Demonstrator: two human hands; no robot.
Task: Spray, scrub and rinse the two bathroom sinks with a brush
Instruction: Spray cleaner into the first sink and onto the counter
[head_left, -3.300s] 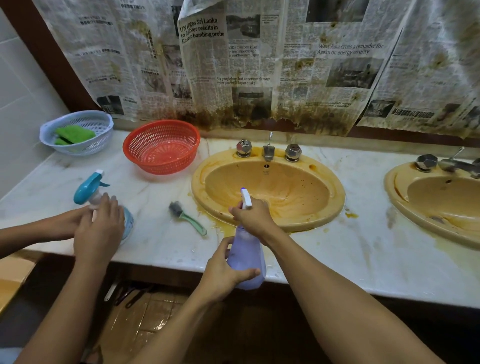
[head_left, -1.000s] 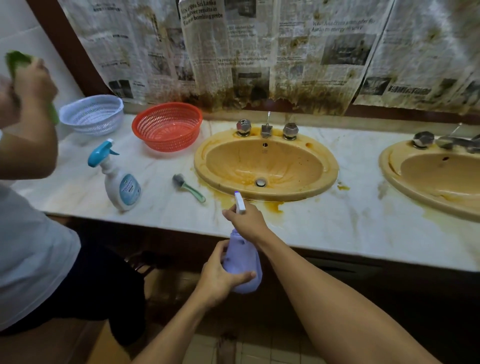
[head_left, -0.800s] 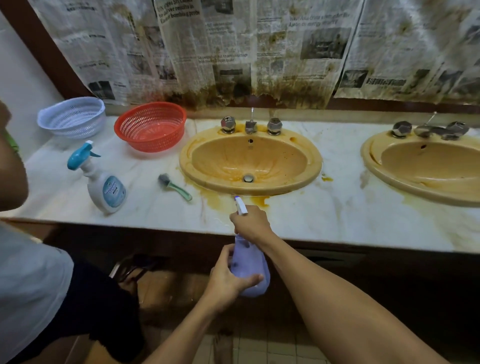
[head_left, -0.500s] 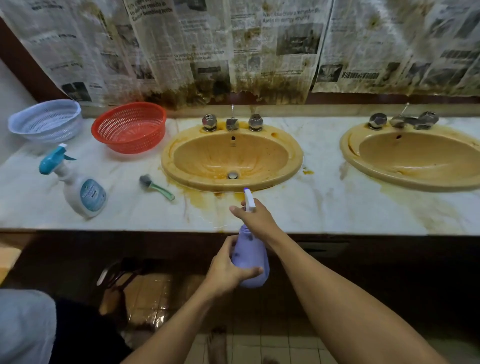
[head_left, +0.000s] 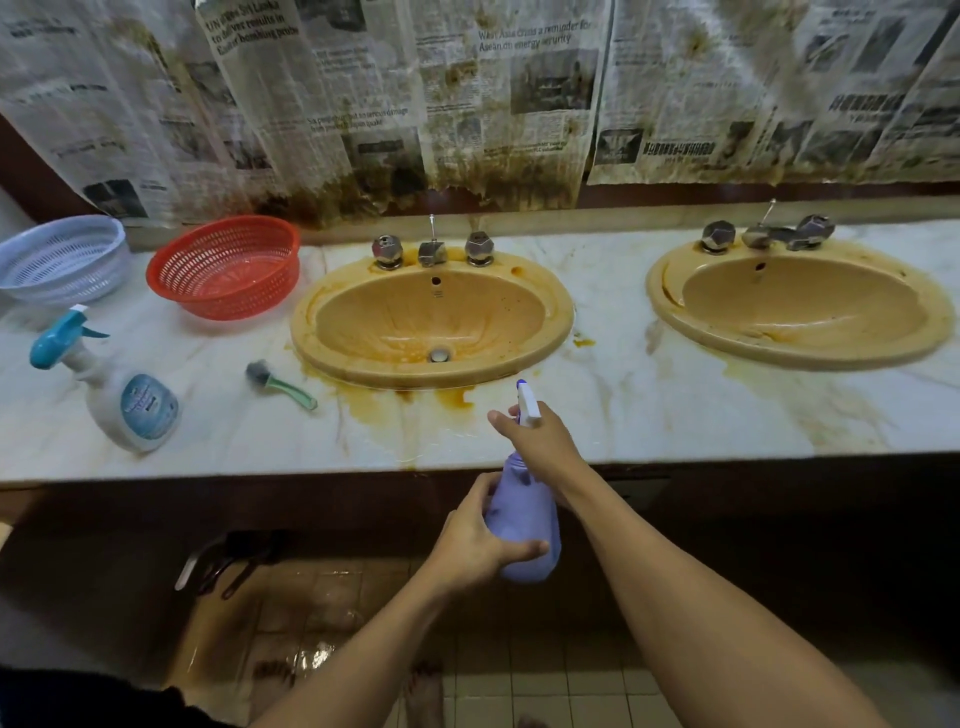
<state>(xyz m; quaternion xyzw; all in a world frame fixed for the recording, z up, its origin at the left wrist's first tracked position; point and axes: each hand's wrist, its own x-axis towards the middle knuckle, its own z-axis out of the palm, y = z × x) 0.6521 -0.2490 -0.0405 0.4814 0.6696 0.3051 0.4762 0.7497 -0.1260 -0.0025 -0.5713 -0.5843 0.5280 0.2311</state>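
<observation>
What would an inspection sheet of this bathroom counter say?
Surface: counter, orange stains beside both sinks.
Job's things: left sink, right sink, both stained orange; brush lying left of left sink; purple bottle held before the counter.
Clutter: white bottle, red basket, white basket, all at left.
Hands: left hand grips purple bottle's body; right hand grips its neck.
Cables: nothing seen.
Surroundings: stained newspaper on wall; wet floor.

Glossy stained sink (head_left: 558, 312), veined marble counter (head_left: 649, 410), plastic basket (head_left: 228, 291), newspaper (head_left: 519, 93)
</observation>
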